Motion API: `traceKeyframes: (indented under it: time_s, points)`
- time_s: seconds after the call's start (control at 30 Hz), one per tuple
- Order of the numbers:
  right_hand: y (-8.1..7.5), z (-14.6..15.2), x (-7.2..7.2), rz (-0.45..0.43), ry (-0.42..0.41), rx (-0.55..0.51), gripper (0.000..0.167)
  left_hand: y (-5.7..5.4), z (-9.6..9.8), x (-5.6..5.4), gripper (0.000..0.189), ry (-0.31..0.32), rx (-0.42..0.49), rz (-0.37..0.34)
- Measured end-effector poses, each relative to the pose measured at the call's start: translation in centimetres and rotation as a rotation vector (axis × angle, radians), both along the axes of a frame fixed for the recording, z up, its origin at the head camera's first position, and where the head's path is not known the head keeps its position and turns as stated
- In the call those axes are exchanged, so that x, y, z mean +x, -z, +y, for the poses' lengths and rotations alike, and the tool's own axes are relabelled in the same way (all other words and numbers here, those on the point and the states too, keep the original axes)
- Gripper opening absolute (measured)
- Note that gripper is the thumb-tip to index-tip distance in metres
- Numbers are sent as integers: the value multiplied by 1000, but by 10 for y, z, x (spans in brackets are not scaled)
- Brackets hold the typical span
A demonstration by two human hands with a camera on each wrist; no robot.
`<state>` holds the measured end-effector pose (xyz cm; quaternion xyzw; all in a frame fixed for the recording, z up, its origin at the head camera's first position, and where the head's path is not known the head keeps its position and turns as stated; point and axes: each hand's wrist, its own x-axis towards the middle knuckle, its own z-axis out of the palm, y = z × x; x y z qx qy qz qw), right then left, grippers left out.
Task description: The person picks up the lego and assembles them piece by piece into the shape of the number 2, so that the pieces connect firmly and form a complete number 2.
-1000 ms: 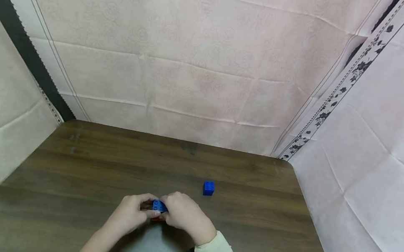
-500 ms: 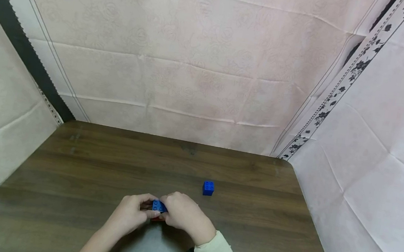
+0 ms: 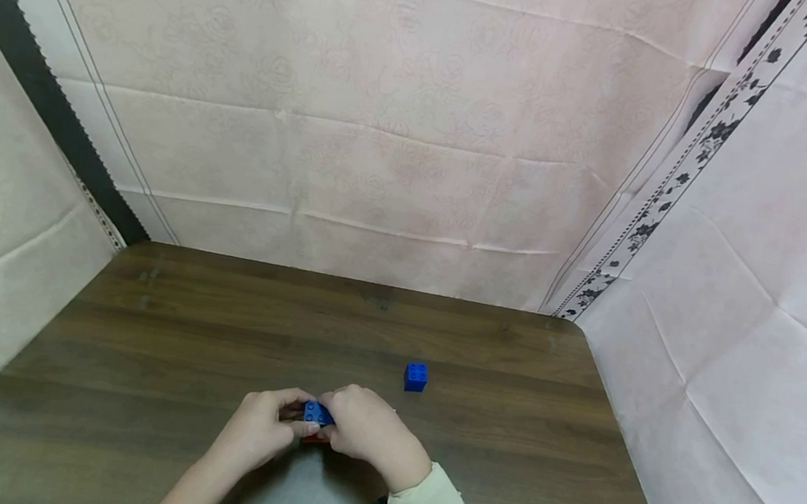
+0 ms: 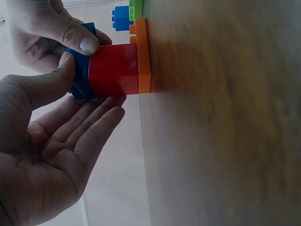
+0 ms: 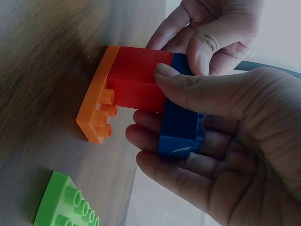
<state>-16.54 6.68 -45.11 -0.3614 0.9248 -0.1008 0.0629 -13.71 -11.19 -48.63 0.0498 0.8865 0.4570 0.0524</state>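
Note:
A long blue brick (image 5: 181,125) sits across the top of a red brick (image 4: 113,70), which stands on a flat orange plate (image 5: 94,117) with some of its studs bare. My left hand (image 3: 259,428) pinches one end of the blue brick, thumb on its side and fingers behind it. From the other side my right hand (image 3: 367,428) grips the same brick, its thumb lying over the seam with the red one and its fingers curled beneath the overhanging end. In the head view the two hands cover most of this stack.
The stack stands on a brown wood-grain table (image 3: 212,329). A green brick (image 5: 56,200) lies close by the right hand, hidden in the head view. Farther back stands a separate blue brick (image 3: 415,376). Pale cloth sheets (image 3: 390,116) enclose the table's back and sides.

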Motion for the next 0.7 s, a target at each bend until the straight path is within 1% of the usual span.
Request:
traceKeyframes:
  time_s: [0.17, 0.4, 0.7]
  points:
    - [0, 0, -1, -4, -6, 1, 10, 0, 0, 0, 23, 0, 6, -3]
    - [0, 2, -2, -16, -4, -34, 7, 0, 1, 1, 22, 1, 16, -3]
    - [1, 1, -2, 3, -7, -29, 7, -1, 1, 1, 21, -4, 11, -2]
